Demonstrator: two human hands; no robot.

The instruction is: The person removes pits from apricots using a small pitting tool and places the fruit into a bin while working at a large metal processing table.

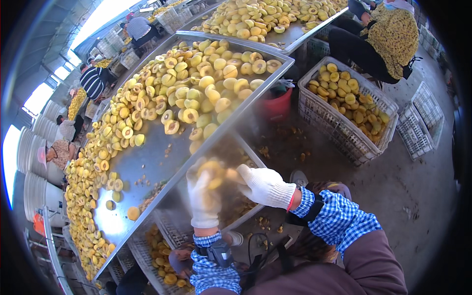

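My left hand, in a white knit glove, is raised by the near edge of the metal table. Its fingers close around yellow peaches, blurred by a haze in the picture. Close on its right, my right hand, gloved too, has its fingers bent and pinched together toward the fruit. A brownish blurred shape shows at those fingertips; what it is I cannot make out. Many halved yellow peaches, several with brown pit hollows, are heaped on the table.
Below my hands stands a crate with fruit bits. Another crate of fruit is at lower left. To the right are a full crate, a red bucket and stacked crates. A co-worker sits at upper right.
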